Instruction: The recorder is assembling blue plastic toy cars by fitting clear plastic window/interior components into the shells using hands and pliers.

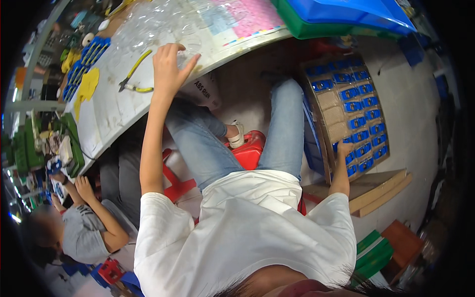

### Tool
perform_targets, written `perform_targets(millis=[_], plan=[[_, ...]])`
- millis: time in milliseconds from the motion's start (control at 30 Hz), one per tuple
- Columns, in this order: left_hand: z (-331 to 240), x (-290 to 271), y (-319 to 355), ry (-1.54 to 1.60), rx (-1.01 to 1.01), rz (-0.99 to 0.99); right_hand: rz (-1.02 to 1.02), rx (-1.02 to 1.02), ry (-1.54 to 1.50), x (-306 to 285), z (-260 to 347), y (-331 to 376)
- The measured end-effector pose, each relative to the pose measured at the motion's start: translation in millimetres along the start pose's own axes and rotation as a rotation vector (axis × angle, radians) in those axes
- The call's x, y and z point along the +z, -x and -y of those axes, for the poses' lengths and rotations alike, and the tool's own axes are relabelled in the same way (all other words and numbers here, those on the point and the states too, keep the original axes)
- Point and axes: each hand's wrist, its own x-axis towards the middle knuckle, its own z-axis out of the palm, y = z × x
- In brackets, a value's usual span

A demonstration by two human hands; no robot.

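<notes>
My left hand [169, 68] is over the near edge of the white table [116, 111], its thumb held apart from its curved fingers. A clear plastic piece [185, 56] shows between thumb and fingers; whether they grip it cannot be made out. Beside this hand lie nippers [132, 78] with yellow-and-black handles. Low on my right, my right hand [345, 147] reaches into a cardboard box [327, 118] holding rows of blue toy-car-like pieces [353, 106]. Its fingers are closed around a blue piece [337, 147] at the box's left side, partly covering it.
More clear plastic pieces [156, 22] lie heaped on the table. Blue and green bins [341, 17] stand at its right end. A yellow cloth-like piece [88, 89] lies to the left. Another person [89, 232] sits at my left. A red stool [250, 151] is between my legs.
</notes>
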Motion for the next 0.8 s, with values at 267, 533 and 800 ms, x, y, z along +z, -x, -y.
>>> perform_targets(millis=[267,533,800], plan=[[-16,-11,50,-0.016,0.003,0.108,0.040,-0.067,0.012,4,18,12],[-28,-6,49,-0.036,0.072,0.001,0.011,0.099,-0.077,20,6,-7],[-39,2,55,-0.120,0.011,-0.119,-0.277,0.007,-0.406,12,-4,5]])
